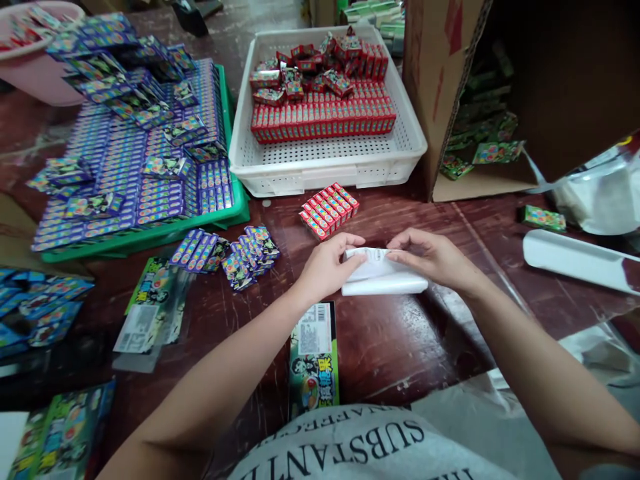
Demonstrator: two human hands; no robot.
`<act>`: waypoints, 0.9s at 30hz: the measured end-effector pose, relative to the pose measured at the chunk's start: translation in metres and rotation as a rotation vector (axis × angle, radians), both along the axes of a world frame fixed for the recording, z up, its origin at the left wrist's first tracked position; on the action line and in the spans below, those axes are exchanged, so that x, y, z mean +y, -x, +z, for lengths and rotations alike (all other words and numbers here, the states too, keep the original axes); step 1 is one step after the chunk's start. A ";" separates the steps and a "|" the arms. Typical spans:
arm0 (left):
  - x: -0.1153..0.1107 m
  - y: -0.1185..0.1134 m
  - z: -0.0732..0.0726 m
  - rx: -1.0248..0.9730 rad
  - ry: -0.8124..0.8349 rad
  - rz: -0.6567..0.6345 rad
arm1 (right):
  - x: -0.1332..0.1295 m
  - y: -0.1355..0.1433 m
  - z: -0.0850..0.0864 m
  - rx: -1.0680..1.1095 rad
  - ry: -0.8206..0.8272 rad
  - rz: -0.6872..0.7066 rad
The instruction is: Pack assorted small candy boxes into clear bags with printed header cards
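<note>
Between my two hands is a folded white paper or card piece (384, 285), held just above the dark table. My left hand (327, 263) pinches its left end, thumb on top. My right hand (430, 257) grips the right end, with thumb and fingers pressed on the upper edge. A row of small red candy boxes (330, 210) stands just beyond my left hand. Below it lies a green printed packaging card (315, 360) with a barcode, partly hidden by my shirt.
A white crate (325, 177) of red boxes stands at the back, beside a green tray (240, 207) heaped with purple boxes. Loose purple boxes (250, 257) lie at left. An open cardboard box (435, 100) stands at right, near a curved white sheet (575, 260).
</note>
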State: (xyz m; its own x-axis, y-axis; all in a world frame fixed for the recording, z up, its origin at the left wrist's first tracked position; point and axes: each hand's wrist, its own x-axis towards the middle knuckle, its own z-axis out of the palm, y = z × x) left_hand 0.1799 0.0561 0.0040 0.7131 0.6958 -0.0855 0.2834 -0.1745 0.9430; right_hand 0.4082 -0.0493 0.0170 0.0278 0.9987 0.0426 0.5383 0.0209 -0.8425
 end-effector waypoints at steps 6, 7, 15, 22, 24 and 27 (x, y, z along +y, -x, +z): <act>0.002 0.005 -0.005 0.007 0.085 0.017 | -0.001 0.006 0.007 -0.120 -0.167 0.023; 0.002 0.005 -0.005 0.008 0.112 0.026 | -0.002 0.007 0.008 -0.164 -0.195 0.028; 0.004 0.010 -0.003 0.071 0.098 0.062 | 0.013 0.013 0.011 -0.357 -0.247 0.016; 0.001 0.007 -0.005 0.128 0.130 0.065 | 0.018 0.030 0.009 -0.211 -0.165 0.140; -0.002 0.019 -0.002 0.137 0.124 0.074 | 0.010 0.033 0.017 0.004 -0.169 0.079; -0.012 0.056 0.005 0.156 -0.057 0.128 | -0.003 0.041 0.031 0.292 -0.147 -0.066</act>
